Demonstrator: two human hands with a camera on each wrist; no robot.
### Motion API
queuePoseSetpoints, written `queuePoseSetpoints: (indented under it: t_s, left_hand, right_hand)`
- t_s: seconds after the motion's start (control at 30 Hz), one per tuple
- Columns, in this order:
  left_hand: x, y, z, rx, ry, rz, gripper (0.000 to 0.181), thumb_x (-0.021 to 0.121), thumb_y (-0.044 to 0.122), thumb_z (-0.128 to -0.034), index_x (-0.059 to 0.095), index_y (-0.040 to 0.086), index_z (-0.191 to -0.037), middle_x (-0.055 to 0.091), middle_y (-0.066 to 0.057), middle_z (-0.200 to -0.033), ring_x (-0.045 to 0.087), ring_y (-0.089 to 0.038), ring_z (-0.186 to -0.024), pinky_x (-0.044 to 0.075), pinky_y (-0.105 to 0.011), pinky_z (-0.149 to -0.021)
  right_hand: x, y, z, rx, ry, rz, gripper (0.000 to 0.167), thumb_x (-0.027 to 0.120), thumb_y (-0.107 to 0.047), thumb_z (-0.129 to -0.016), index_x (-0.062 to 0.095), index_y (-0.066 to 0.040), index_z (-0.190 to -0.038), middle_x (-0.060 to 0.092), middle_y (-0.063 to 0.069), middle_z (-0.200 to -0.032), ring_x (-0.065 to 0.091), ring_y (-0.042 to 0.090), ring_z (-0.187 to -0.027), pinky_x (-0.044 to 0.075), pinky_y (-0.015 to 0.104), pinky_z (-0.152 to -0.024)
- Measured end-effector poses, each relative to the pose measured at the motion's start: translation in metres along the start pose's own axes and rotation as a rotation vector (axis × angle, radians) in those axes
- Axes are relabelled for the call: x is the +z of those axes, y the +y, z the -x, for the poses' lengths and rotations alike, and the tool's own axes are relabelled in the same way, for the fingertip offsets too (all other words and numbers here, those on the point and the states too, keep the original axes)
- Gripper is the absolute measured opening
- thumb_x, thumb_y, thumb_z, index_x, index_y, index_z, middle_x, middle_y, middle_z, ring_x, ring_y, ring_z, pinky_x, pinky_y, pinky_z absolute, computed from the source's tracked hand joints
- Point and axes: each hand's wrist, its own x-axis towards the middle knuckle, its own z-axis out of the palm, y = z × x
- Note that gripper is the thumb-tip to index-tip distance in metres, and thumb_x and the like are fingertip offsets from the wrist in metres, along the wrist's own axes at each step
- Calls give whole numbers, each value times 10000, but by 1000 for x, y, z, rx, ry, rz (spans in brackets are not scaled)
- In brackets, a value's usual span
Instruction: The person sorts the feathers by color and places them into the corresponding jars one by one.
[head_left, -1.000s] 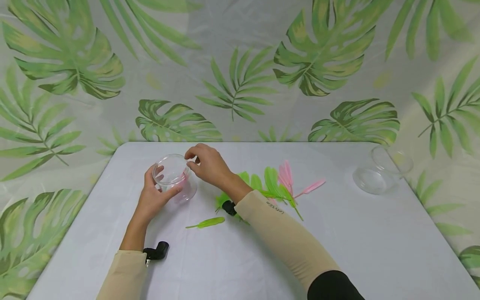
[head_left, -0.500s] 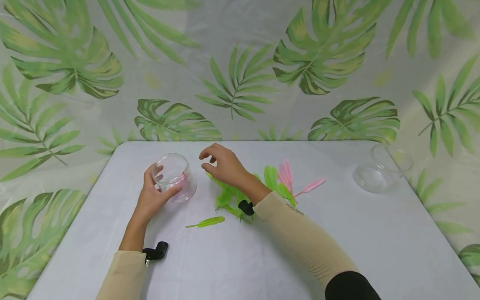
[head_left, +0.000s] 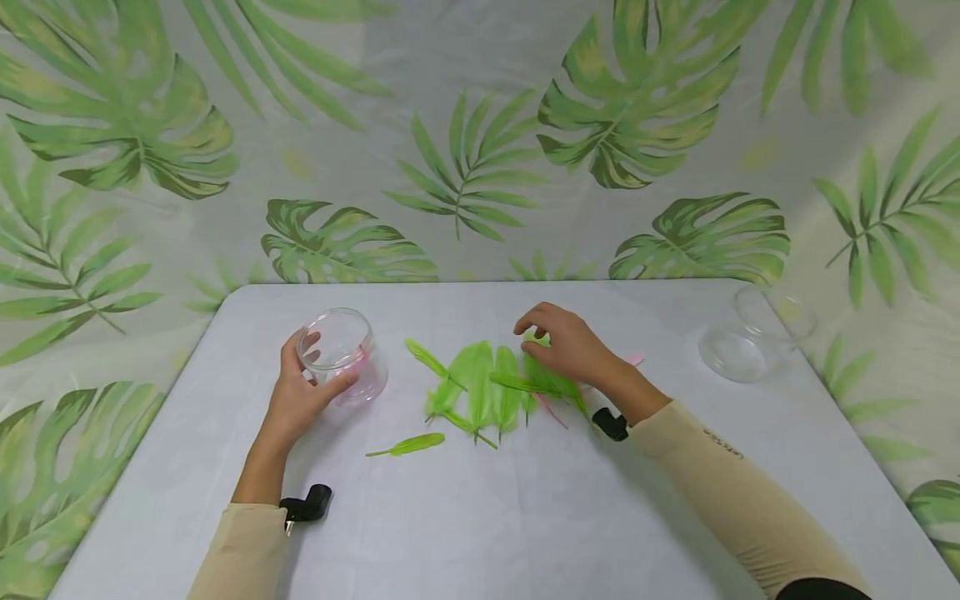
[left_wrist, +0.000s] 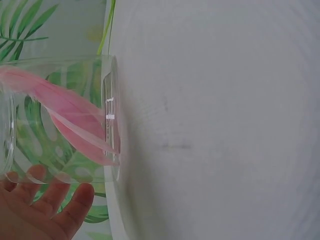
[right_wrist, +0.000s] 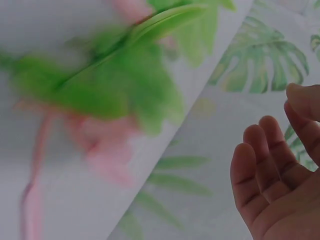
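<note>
On the left of the table, the left hand grips a clear glass jar, thumb on its near side, fingers round the far left. The left wrist view shows pink feathers inside the jar, with the left hand's fingers against its wall. The right hand hovers over the right part of a pile of green feathers, fingers loosely bent. In the right wrist view the right hand holds nothing; green feathers and pink feathers lie beside it, blurred.
A lone green feather lies in front of the pile. Another clear container stands near the table's right edge. Behind the white table hangs a leaf-patterned cloth.
The right hand has moved away from the jar, rightward to above the feathers, uncovering more of the green pile. The left hand and jar have stayed nearly in place.
</note>
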Motion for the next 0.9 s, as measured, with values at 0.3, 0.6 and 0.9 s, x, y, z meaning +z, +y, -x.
queuePoseSetpoints:
  t_s: [0.3,0.6,0.9]
  left_hand:
    - [1,-4,-1,4,5,2,1086,811,349,-813,58,164,-1574,253,-85,-1640,272,-365,-1497,279,-621,-1179]
    - [-3,1,1,-13,0,-3,1088,803,313,-825,33,168,-1580,239,-65,-1649,264,-355,-1505,275,-600,-1190]
    - [-1,0,1,-12,-1,-1,1089,804,339,-821,40,167,-1578,244,-69,-1645,264,-356,-1504,275,-606,-1188]
  right_hand:
    - [-14,47,51,54,-48,139,159,660,-74,-919,696,-57,-1073,674,98,-1104,648,303,-961,543,462,-836]
    - [-11,68,75,25,-91,305,153,663,-13,-883,749,-88,-985,689,81,-1008,633,319,-968,547,450,-804]
    - [4,75,79,-108,-55,395,99,767,-72,-833,778,-132,-911,690,41,-931,607,246,-898,552,377,-752]
